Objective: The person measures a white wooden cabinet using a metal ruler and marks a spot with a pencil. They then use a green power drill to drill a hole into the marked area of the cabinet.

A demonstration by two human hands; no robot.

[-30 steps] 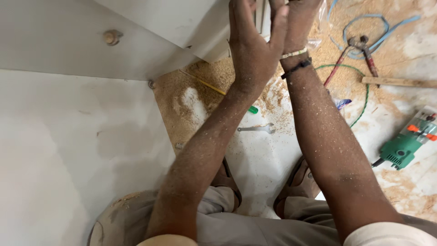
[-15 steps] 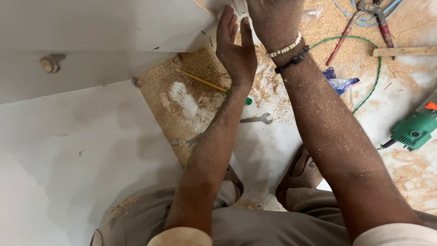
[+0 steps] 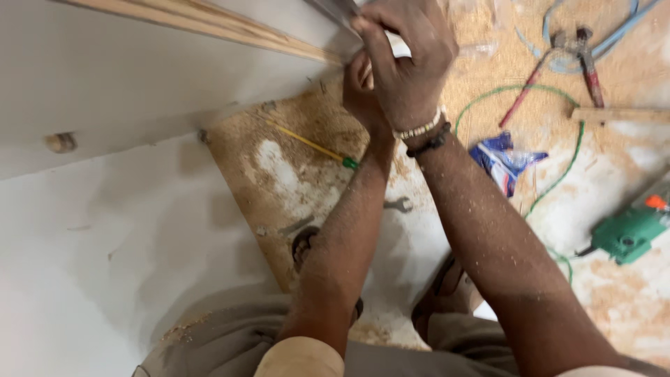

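Pinching the corner of the white laminated board [image 3: 139, 77] at the top of view, my right hand [image 3: 408, 66] closed over it and my left hand [image 3: 363, 91] curled beneath, I judge it stiff, heavy, slick-faced, best gripped by its raw plywood edge [image 3: 209, 24].

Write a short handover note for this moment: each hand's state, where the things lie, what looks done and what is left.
Right hand: closed on something at the corner of the white board, fingers curled; what it grips is hidden.
Left hand: tucked under the right one, pressed at the same corner; its grip cannot be made out.
On the sawdust-covered floor: yellow screwdriver with green tip, small spanner, blue wrapper, red-handled pliers, green power tool.
Done: board is propped up, its wooden edge strip showing.
Left: whatever is being fitted at that corner is not visibly finished.
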